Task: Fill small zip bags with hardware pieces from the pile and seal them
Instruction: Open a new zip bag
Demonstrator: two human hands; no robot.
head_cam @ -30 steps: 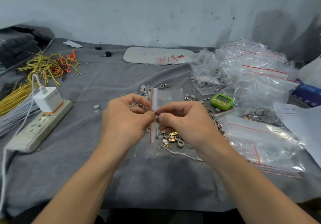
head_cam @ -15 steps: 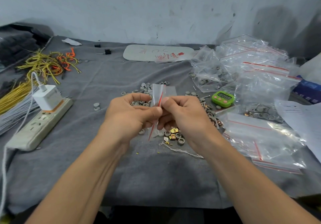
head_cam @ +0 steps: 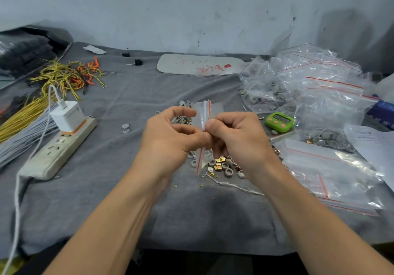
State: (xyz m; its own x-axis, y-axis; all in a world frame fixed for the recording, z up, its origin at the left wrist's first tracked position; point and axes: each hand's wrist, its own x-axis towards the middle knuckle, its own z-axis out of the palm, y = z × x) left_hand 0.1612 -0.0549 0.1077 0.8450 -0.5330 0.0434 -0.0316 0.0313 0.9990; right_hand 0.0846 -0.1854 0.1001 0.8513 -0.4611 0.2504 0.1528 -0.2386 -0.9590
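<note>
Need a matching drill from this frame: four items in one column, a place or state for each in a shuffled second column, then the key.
Items
1. small zip bag
2. timer
3. charger
4. yellow wires

Places or states
A. plugged into the power strip
B. pinched between the left hand and the right hand
C. green, lying to the right of both hands
D. heaped at the far left

Pairs: 1-B, 2-C, 3-A, 4-D

On grey cloth [head_cam: 128, 189], hardware pile [head_cam: 223, 165].
</note>
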